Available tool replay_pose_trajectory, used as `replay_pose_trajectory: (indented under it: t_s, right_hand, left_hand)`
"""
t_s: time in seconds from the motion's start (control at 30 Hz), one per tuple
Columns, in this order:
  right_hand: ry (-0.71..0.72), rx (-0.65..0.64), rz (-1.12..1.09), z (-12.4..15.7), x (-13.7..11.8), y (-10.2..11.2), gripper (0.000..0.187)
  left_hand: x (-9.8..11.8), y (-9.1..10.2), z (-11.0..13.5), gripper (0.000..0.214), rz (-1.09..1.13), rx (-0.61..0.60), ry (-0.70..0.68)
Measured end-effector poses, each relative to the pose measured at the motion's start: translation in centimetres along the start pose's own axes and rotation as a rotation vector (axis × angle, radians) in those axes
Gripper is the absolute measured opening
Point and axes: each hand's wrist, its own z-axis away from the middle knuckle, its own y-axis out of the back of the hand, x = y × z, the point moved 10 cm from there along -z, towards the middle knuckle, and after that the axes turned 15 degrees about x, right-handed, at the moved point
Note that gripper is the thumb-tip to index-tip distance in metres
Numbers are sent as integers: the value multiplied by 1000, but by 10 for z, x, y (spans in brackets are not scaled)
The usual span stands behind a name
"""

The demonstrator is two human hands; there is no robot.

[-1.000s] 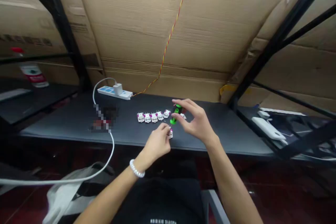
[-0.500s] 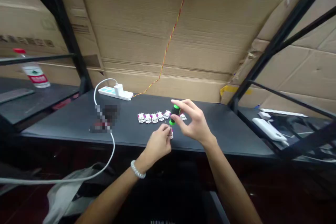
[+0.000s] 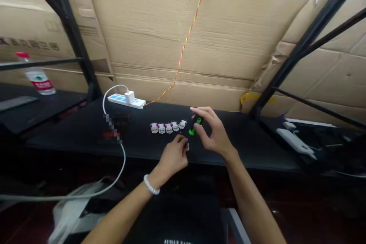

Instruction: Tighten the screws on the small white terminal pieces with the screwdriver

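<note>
Through the head camera, I have the right hand (image 3: 213,134) pinching the screwdriver (image 3: 192,132) by its handle, and the left hand (image 3: 173,154) closed on a small part (image 3: 187,146) over the table (image 3: 228,139). The screwdriver lies just beyond and right of that part, its long axis slanting down and leftward, tip end towards the left hand; I cannot tell whether they touch. Farther off, five white modules (image 3: 169,128) sit in a row.
</note>
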Motion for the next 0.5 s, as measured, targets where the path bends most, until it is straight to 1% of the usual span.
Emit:
replay_pose_trajectory:
  t_s: [0.07,0.13,0.2,0.3,0.33,0.4,0.5]
  right_hand:
    - [-56,-56,-87,4,5,-4,51]
    - [-98,-69,-115,5,10,-5,53]
    - [-82,-43,-57,3,11,-3,48]
    - [-4,17,70,-3,3,0,38]
    - [15,25,95,-4,0,0,38]
    - [15,5,84,-4,-3,-4,43]
    - [-13,-69,-25,-3,-6,-11,52]
  left_hand:
    - [0,1,0,18,9,10,-4]
    - [0,0,0,18,14,13,-9]
    - [0,0,0,18,11,7,-12]
    - [-1,-1,0,18,-5,-3,-9]
    - [-1,-2,0,18,-7,-5,-8]
    - [-1,-2,0,19,-7,-8,-7]
    - [-1,-2,1,20,-18,-13,-3]
